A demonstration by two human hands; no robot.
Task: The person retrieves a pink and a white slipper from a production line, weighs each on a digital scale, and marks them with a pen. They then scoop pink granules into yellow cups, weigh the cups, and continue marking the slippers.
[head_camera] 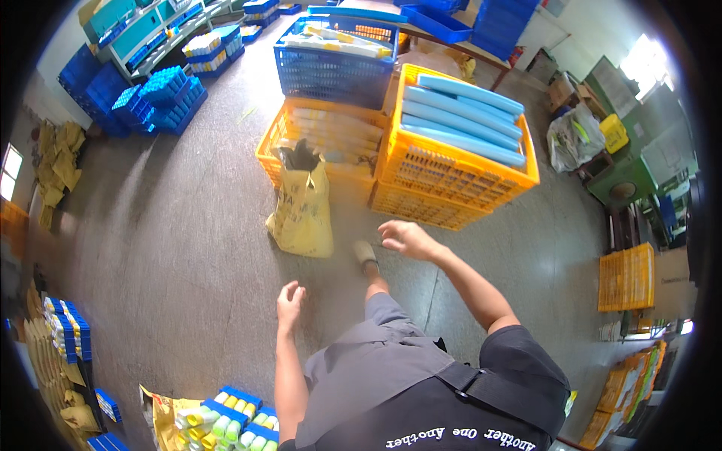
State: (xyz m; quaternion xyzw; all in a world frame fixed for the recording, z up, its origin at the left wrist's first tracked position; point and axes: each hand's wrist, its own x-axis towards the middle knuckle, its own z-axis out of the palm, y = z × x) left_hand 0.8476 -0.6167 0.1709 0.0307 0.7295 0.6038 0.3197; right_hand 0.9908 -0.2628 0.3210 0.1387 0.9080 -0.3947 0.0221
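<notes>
My left hand (291,307) hangs over the grey floor at the lower middle, fingers apart and holding nothing. Higher and to the right, my right hand (410,239) is raised with bent fingers, empty, a little below the stacked orange crates. An upright yellow sack (304,217) bearing print, its dark liner showing at the mouth, stands ahead. Behind it an orange crate (271,138) holds long white and yellow pieces. Light blue tubes (462,115) lie in the upper orange plastic crate (468,169). White and yellow tubes (338,42) fill a blue crate (338,73) at the back.
Blue trays of light blue pieces (169,98) sit on the floor at upper left. Packed tubes (225,420) in blue holders are beside me at bottom left. A table (496,56) with blue bins stands behind the crates. A green machine (620,180) is at right.
</notes>
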